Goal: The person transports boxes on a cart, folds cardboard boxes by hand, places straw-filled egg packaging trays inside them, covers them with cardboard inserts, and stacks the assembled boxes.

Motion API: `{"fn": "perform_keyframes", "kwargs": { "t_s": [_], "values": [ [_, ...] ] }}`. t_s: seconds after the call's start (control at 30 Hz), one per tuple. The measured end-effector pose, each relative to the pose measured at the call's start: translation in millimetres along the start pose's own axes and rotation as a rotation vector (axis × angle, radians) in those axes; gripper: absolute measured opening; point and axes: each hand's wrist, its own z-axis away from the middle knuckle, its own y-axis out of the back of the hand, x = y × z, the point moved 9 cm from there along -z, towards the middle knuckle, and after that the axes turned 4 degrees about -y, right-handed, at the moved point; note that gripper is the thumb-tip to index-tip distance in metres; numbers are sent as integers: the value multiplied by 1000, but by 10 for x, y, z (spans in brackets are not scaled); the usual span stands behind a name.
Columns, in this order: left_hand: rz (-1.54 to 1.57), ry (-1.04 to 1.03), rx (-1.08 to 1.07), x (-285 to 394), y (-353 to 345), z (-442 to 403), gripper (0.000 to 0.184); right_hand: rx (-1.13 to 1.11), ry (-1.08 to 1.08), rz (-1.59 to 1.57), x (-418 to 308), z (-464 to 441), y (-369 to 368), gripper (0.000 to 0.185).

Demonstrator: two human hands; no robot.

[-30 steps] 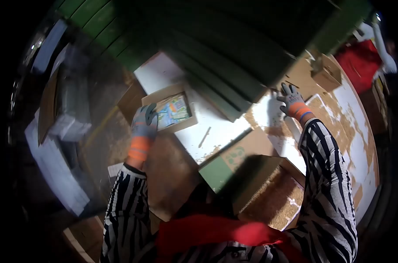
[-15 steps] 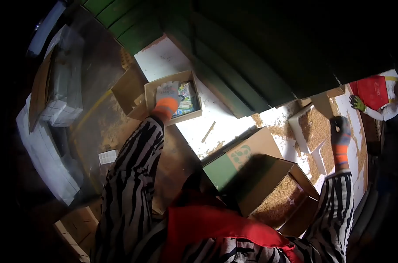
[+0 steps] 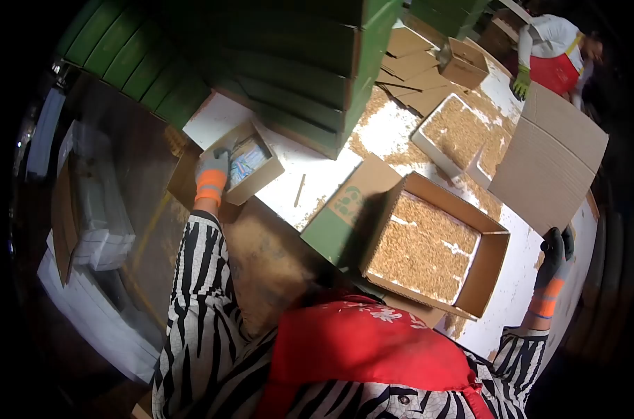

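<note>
My left hand [image 3: 214, 167], in a grey and orange glove, is at the near left rim of a small cardboard box [image 3: 261, 180]. Its fingers curl over that wall, beside the printed packets [image 3: 247, 162] inside. On the far right, my gloved right hand [image 3: 557, 257] pinches the lower corner of a flat cardboard sheet [image 3: 555, 150], which stands tilted above the table. Between my hands is an open cardboard box [image 3: 495, 269], filled with a tan, grainy loose material [image 3: 421, 244]. White lines show through the filling.
A white tray [image 3: 428, 144] of the same tan material lies behind the box. Green stacked panels [image 3: 296, 84] rise at the back. Flattened cardboard [image 3: 407, 66] and a small box [image 3: 463, 63] lie farther off. A co-worker's gloved hand [image 3: 521, 82] is near the sheet. A thin strip [image 3: 300, 190] lies on the white table.
The view has turned. My left hand has shifted from over the packets to the box's rim. My right hand has drawn toward me, with the cardboard sheet now in full view.
</note>
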Motion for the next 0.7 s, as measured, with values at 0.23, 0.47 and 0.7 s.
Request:
{"fn": "perform_keyframes", "kwargs": {
  "t_s": [0.23, 0.47, 0.7],
  "values": [
    [270, -1284, 140, 3599, 647, 2431, 32, 150, 718, 514, -978, 1133, -20, 31],
    [823, -540, -257, 2835, -240, 2629, 45, -871, 712, 1028, -188, 1712, -1131, 24],
    [824, -498, -566, 2835, -613, 2536, 46, -1234, 402, 1071, 217, 1622, -1373, 22]
  ]
}}
